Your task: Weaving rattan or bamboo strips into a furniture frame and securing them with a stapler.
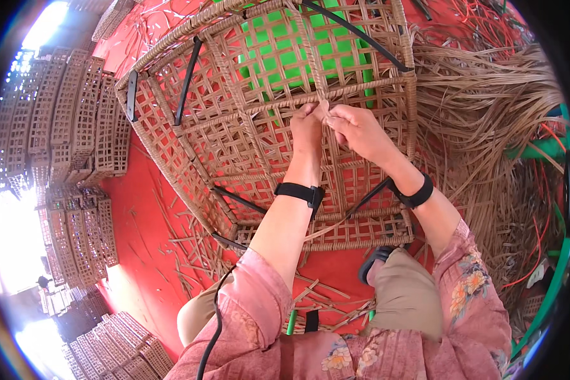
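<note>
A large wicker frame of brown open lattice, with cord-wrapped ribs and edges, leans in front of me. Both my hands meet at a crossing of its ribs, right of its middle. My right hand pinches a flat brown weaving strand between thumb and fingers. Beside it, my left hand is closed, its thumb and fingertips against the same strand and the rib; the exact grip is partly hidden. Black straps span several corners of the frame.
A bright green plastic seat shows behind the lattice. Heaps of loose brown strands lie at right, near green tubing. Stacks of woven panels stand at left. Strand scraps litter the red floor.
</note>
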Demonstrator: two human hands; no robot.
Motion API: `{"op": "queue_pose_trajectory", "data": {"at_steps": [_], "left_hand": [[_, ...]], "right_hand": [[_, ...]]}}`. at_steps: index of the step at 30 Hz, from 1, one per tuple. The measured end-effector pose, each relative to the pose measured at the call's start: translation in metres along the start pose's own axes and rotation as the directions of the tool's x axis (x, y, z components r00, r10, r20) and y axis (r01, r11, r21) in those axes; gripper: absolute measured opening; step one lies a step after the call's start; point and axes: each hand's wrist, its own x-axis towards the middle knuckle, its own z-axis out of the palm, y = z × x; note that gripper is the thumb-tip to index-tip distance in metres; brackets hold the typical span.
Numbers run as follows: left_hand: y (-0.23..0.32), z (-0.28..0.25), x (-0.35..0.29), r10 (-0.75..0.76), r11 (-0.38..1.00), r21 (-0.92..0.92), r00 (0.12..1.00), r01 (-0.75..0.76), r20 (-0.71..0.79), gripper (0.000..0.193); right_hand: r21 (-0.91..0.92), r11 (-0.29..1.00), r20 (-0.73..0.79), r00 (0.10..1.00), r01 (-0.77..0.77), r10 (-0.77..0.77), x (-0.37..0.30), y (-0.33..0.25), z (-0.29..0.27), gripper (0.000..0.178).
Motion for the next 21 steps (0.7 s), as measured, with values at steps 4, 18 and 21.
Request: {"op": "queue_pose_trajectory", "data": {"at_steps": [4, 18, 21], "left_hand": [[0.000, 0.001, -0.001, -0.053, 0.998, -0.041, 0.998, 0.054, 0.034, 0.013], [0.007, -0.021, 0.007, -0.302, 0.889, -0.278, 0.922, 0.364, 0.241, 0.018], [0.015, -0.024, 0.013, -0.306, 0.933, -0.094, 0.902, 0.348, 0.304, 0.023]], "right_hand": [[0.293, 0.916, -0.068, 0.949, -0.275, 0.307, 0.000, 0.028, -0.006, 0.020], [0.376, 0.822, -0.173, 0.839, -0.428, 0.516, 0.043, 0.075, 0.018, 0.023], [0.314, 0.843, -0.210, 0.834, -0.437, 0.510, 0.049, 0.080, 0.021, 0.022]]}}
